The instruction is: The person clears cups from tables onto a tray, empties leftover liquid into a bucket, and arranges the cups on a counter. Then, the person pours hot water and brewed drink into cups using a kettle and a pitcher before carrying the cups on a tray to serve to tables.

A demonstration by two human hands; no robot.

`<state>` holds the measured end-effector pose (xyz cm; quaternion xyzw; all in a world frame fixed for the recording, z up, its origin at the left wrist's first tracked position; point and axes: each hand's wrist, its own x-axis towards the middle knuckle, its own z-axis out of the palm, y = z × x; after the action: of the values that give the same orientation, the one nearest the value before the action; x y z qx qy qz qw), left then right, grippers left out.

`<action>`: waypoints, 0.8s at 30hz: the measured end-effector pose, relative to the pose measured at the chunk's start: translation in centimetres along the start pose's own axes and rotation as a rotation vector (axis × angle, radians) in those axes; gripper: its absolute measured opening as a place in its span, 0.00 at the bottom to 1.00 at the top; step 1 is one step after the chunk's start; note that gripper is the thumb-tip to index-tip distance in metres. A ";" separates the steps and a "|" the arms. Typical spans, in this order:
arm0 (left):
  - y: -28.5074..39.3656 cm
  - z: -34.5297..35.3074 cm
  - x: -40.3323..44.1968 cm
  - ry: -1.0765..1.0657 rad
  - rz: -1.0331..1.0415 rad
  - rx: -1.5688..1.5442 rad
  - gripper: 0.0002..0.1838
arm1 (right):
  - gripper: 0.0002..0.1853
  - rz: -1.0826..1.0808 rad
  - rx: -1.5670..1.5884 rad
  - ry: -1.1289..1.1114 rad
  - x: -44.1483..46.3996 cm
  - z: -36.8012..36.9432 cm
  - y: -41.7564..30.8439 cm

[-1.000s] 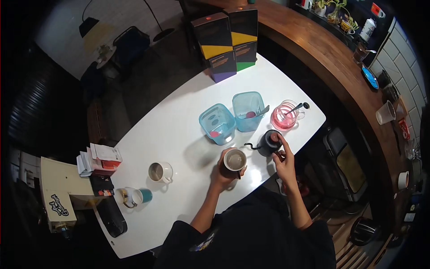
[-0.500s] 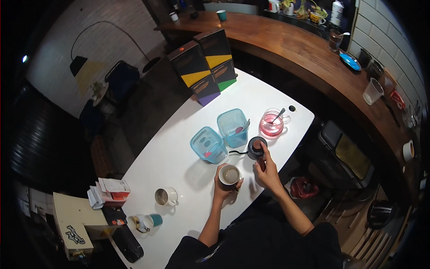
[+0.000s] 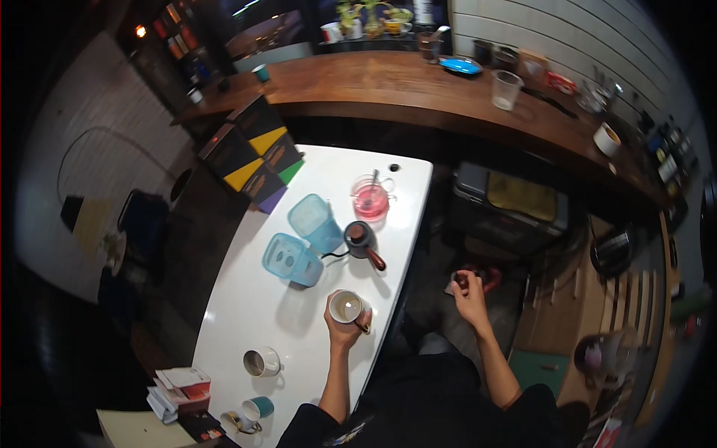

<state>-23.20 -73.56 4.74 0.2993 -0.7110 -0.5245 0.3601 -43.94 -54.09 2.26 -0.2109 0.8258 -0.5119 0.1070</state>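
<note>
Beyond the white mug (image 3: pixel 346 307) my left hand (image 3: pixel 340 333) grasps over the table (image 3: pixel 240 305) stand the kettle (image 3: pixel 358 240) and blue tubs (image 3: pixel 305 273). Its mouth faces up, axis near upright, handle rightward. My right hand (image 3: pixel 470 299) curls; whether fully closed, I can't tell.

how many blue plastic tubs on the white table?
2. One tub is right beside the black kettle; the other tub is nearer the mug in the left hand. Any behind the stacked boxes would be hidden.
</note>
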 end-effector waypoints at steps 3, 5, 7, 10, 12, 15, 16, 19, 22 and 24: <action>0.9 1.8 -2.3 -0.093 0.064 -0.067 0.30 | 0.14 0.097 0.001 0.153 -4.3 -3.9 2.8; 1.2 3.5 -3.4 -0.198 0.109 -0.132 0.30 | 0.14 0.165 -0.014 0.243 -7.6 -6.4 4.7; 2.1 5.4 -4.6 -0.327 0.155 -0.164 0.30 | 0.14 0.217 -0.044 0.344 -10.8 -9.0 5.8; 2.9 9.0 -6.4 -0.550 0.097 -0.218 0.31 | 0.14 0.338 -0.014 0.488 -16.1 -13.1 7.6; 4.3 12.0 -7.8 -0.654 0.085 -0.253 0.31 | 0.13 0.348 -0.004 0.607 -19.1 -15.8 8.8; 5.3 16.0 -10.0 -0.832 0.094 -0.241 0.31 | 0.09 0.410 -0.042 0.772 -23.1 -20.0 9.4; 5.9 17.3 -10.7 -0.884 0.088 -0.252 0.30 | 0.08 0.425 -0.070 0.828 -24.1 -21.4 9.3; 6.9 20.8 -12.5 -1.017 0.114 -0.199 0.29 | 0.07 0.398 -0.190 1.039 -27.0 -25.5 10.8; 7.9 24.7 -14.4 -1.110 0.127 -0.173 0.27 | 0.05 0.393 -0.350 1.236 -28.6 -29.5 12.0; 8.5 27.8 -15.5 -1.167 0.047 -0.173 0.27 | 0.06 0.414 -0.349 1.312 -29.2 -32.3 12.9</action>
<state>-37.90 -44.07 4.57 -0.0849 -0.7528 -0.6504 -0.0559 -33.81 -9.89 4.28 0.2881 0.8130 -0.3626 -0.3530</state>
